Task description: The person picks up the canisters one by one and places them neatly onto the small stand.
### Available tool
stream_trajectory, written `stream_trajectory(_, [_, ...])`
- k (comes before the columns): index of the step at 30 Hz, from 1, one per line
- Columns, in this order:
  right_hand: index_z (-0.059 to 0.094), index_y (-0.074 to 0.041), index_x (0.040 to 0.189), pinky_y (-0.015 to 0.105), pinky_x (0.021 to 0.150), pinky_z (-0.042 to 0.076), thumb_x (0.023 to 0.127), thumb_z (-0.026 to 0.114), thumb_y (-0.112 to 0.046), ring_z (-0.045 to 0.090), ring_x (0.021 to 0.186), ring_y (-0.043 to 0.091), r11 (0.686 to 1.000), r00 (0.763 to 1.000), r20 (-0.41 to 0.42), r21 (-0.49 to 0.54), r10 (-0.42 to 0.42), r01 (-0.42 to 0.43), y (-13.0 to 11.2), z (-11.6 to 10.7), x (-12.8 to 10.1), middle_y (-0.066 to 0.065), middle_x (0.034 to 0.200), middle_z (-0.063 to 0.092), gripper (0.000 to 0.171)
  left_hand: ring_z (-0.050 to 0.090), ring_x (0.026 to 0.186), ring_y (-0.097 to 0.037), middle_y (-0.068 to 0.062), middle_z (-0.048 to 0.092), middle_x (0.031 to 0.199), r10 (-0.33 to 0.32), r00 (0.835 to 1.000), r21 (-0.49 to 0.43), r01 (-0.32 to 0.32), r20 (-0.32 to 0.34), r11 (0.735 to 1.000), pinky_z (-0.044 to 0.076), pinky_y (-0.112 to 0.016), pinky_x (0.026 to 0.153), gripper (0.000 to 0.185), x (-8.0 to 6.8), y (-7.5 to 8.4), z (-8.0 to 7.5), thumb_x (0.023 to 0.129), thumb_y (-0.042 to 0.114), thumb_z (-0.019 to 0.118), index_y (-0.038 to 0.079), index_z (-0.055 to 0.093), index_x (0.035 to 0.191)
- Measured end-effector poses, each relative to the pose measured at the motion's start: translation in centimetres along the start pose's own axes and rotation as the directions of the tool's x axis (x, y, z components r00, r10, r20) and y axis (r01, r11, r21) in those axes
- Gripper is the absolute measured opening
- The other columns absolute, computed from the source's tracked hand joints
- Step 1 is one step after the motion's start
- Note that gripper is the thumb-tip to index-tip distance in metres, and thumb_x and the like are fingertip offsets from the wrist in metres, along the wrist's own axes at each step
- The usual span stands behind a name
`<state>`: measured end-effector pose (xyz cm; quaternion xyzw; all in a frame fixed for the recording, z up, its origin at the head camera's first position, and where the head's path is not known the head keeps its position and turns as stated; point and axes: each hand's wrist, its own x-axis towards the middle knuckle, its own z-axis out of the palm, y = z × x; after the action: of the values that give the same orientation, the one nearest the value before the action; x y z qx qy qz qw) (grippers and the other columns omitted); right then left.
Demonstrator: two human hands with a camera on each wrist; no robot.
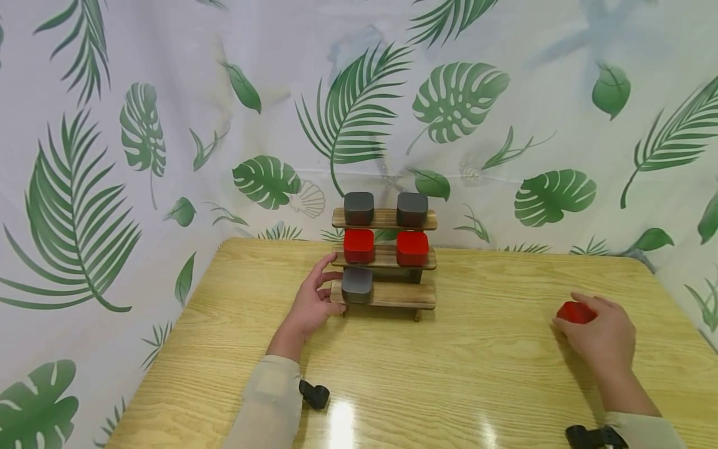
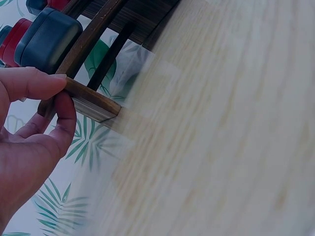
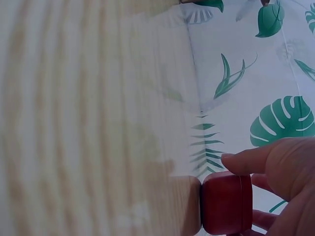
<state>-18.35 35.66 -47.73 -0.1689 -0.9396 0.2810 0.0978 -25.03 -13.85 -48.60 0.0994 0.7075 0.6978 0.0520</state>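
Observation:
A three-tier wooden display stand stands at mid-table near the back. My left hand holds the left end of its lowest tier, and in the left wrist view thumb and fingers pinch the board's end. On the lowest tier sits one dark grey rounded-square box, at the left. Two red boxes are on the middle tier, and two dark grey boxes are on the top. Far to the right, my right hand grips another red box, which appears to rest on the table.
The light wooden table is glossy and shows reflections. Behind it and at both sides hangs a white cloth with green leaf prints. Black wrist-camera mounts are strapped at both sleeves.

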Motion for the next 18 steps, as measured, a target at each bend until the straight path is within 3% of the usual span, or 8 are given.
stream_trajectory(4, [0.051, 0.001, 0.143, 0.068, 0.085, 0.043, 0.084, 0.079, -0.023, 0.036, 0.121, 0.060, 1.000, 1.000, 0.017, -0.005, 0.001, -0.001, 0.1, -0.1, -0.1, 0.041, 0.138, 0.039, 0.070, 0.056, 0.106, -0.042, -0.018, 0.050, 0.141, -0.012, 1.000, -0.014, 0.012, 0.018, 1.000, 0.038, -0.048, 0.095, 0.105, -0.6, 1.3, 0.1, 0.071, -0.028, 0.066, 0.024, 0.035, 0.156])
stream_trajectory(11, [0.054, 0.001, 0.141, 0.066, 0.081, 0.045, 0.082, 0.080, -0.022, 0.040, 0.116, 0.059, 1.000, 0.999, 0.037, -0.007, -0.014, 0.014, 0.7, 0.0, -0.1, 0.040, 0.133, 0.045, 0.068, 0.056, 0.100, -0.038, -0.019, 0.050, 0.139, -0.010, 1.000, -0.007, 0.010, 0.023, 1.000, 0.044, -0.036, 0.076, 0.102, -1.3, 2.8, 0.4, 0.072, -0.027, 0.064, 0.021, 0.035, 0.156])
stream_trajectory(18, [0.056, 0.001, 0.139, 0.065, 0.080, 0.045, 0.082, 0.080, -0.022, 0.040, 0.115, 0.058, 1.000, 0.999, 0.036, -0.003, -0.024, 0.024, 0.9, 0.1, -0.1, 0.040, 0.131, 0.046, 0.067, 0.056, 0.106, -0.040, -0.018, 0.051, 0.140, -0.011, 1.000, -0.006, 0.011, 0.021, 1.000, 0.042, -0.042, 0.088, 0.103, -1.3, 2.8, 0.4, 0.071, -0.028, 0.065, 0.021, 0.035, 0.156])
